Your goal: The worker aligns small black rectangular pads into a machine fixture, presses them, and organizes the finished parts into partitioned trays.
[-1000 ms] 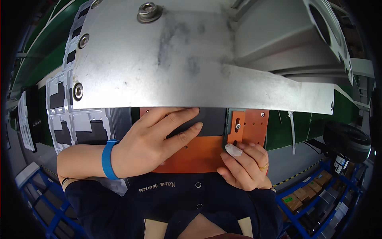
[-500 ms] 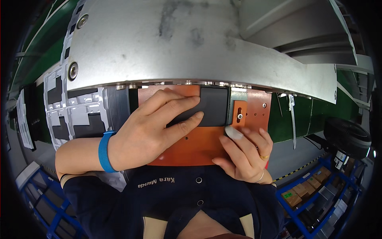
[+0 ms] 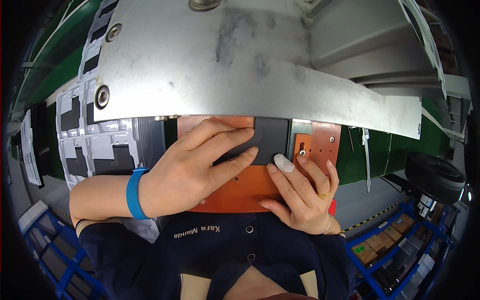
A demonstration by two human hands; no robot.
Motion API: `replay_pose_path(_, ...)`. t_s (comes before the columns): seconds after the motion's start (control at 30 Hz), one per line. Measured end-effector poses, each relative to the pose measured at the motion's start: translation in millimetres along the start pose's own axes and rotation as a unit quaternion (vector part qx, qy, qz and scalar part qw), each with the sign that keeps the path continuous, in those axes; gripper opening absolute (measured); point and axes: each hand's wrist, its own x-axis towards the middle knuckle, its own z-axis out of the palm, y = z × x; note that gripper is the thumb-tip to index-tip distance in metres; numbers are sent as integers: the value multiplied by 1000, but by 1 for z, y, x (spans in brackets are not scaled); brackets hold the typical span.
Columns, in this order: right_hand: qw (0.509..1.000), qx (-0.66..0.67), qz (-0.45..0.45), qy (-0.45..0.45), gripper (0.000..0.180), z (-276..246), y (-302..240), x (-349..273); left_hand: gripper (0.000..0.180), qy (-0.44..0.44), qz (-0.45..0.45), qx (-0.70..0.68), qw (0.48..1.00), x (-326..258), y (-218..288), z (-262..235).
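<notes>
A dark grey, flat rectangular panel [image 3: 272, 140] lies on an orange fixture plate [image 3: 242, 187], its far edge running under the metal machine body. My left hand [image 3: 197, 162] rests across the panel's left part, fingers stretched out and fingertips on its surface, so that part is hidden. By the panel's near right corner is my right hand [image 3: 304, 196], its fingers apart and a white wrap on one fingertip. That wrapped fingertip is at the corner; another finger is at the small orange slotted block [image 3: 302, 142] with a screw. Neither hand grips anything.
A large silver metal machine body [image 3: 200, 75] overhangs the far side. White trays [image 3: 72, 134] with dark flat pieces stand at left. On the right are a black round device [image 3: 434, 175], a white strip [image 3: 367, 160] on a green surface, and a blue rack [image 3: 395, 250] with boxes.
My right hand has shifted slightly left, bringing the wrapped fingertip to the panel's corner. My left hand keeps its place on the panel. The machine body sits a little lower in the view.
</notes>
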Motion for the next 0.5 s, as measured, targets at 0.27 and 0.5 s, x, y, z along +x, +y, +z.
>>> replay_pose_path(0.27, 1000, -10, -6, 0, 53, 0, 0, -3, 37, -13, -40, -11, 999, -4, 5, 1)
replay_pose_path(0.5, 988, 84, 17, 125, 26, 0, 12, -26, 37, -12, -29, -11, 999, -1, 3, -2)
